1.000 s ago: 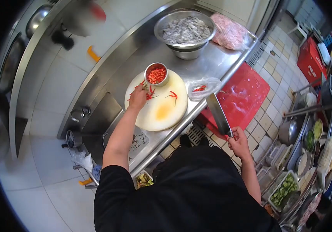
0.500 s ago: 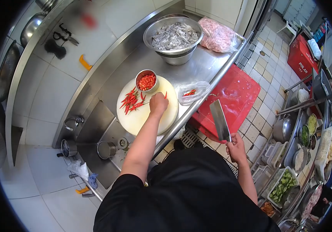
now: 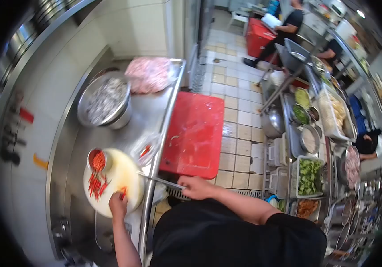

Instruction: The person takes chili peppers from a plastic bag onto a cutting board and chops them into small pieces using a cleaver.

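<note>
Gripping: left hand (image 3: 118, 205) chillies (image 3: 124, 190), right hand (image 3: 196, 187) cleaver (image 3: 168, 182)

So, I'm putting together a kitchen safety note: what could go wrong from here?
The left hand is on the round cutting board with its fingertips at red chili, and the right hand holds the cleaver towards it, so a careless stroke might nick a finger. The metal cup of chopped chilies stands near the board's edge; a knock could spill it.
</note>
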`<state>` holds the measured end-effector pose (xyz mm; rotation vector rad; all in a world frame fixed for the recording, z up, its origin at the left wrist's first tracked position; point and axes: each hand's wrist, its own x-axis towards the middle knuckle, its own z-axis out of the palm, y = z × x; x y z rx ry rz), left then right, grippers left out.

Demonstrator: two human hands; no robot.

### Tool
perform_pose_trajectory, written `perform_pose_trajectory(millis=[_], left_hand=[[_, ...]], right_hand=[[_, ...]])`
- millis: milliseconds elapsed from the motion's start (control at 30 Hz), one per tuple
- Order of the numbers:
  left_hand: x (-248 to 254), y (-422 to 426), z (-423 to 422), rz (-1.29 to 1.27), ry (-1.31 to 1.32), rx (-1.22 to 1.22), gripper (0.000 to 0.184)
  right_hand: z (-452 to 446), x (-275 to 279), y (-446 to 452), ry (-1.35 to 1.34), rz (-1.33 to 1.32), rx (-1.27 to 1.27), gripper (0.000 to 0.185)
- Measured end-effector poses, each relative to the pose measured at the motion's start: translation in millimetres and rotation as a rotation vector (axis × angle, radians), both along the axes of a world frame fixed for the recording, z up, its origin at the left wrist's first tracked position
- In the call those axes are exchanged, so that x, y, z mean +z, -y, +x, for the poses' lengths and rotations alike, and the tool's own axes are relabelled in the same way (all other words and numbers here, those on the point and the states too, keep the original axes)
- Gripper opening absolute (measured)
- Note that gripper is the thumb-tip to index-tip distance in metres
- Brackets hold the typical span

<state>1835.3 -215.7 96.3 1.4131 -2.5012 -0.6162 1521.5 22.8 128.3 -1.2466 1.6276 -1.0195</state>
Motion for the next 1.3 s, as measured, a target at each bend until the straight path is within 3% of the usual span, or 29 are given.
perform_pose_trajectory(millis=[200, 400, 467, 533, 600, 700, 767, 867, 1067, 1300], left_hand=[[-2, 8, -15, -0.053, 0.002, -0.017, 0.021], [-26, 26, -3, -0.137, -0.030, 0.080, 0.020], [-44, 33, 13, -0.156, -0.053, 0.024, 0.021], [-31, 19, 14, -0.110, -0.075, 0.030, 0.020], [-15, 3, 17, -0.108, -0.125, -0.015, 0.020], [9, 0, 22, -0.018, 0.012, -0.067, 0.026], [12, 3, 27, -0.002, -0.028, -0.039, 0.026], [14, 11, 30, 0.117, -0.073, 0.068, 0.026], [7, 15, 44, -0.017, -0.103, -0.031, 0.020], [-14, 11, 55, -0.003, -0.177, -0.080, 0.018]], right_hand=[[3, 12, 34, -0.087, 0.019, 0.082, 0.027], [4, 4, 30, -0.417, -0.232, 0.090, 0.034], [6, 14, 34, -0.590, 0.011, 0.125, 0.033], [3, 10, 29, -0.578, -0.129, 0.086, 0.032], [3, 14, 30, -0.599, -0.020, 0.129, 0.034], [9, 23, 41, -0.687, -0.040, 0.173, 0.032], [11, 26, 50, -0.777, -0.046, 0.236, 0.030], [26, 29, 69, -0.817, -0.086, 0.292, 0.030], [72, 7, 126, -0.807, -0.144, 0.368, 0.032], [106, -31, 166, -0.791, -0.072, 0.289, 0.034]])
